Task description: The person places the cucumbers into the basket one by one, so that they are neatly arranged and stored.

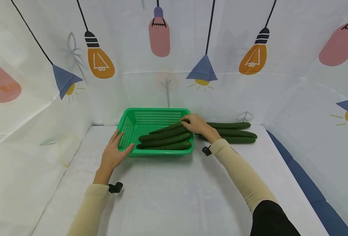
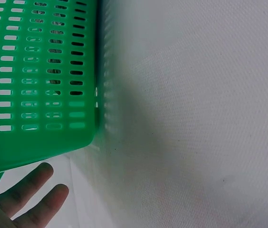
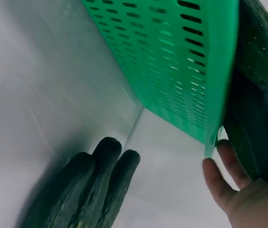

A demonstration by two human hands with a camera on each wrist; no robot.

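Observation:
A green perforated basket (image 1: 126,118) stands on the table with several dark green cucumbers (image 1: 165,141) lying lengthwise in its right part. My left hand (image 1: 112,157) is at the basket's left front corner, fingers spread and fairly straight beside the rim. In the left wrist view two fingers (image 2: 32,190) show just off the basket wall. Over the right rim, my right hand (image 1: 197,126) has its fingers curled round the end of the rearmost cucumber (image 1: 165,128). The right wrist view shows its fingertips (image 3: 215,178) close to the rim, against the cucumber's underside.
Three more cucumbers (image 1: 236,132) lie side by side on the white table (image 1: 174,190), right of the basket. A white cloth with printed lamps (image 1: 168,88) hangs behind. Dark blue material (image 1: 295,173) runs along the table's right edge.

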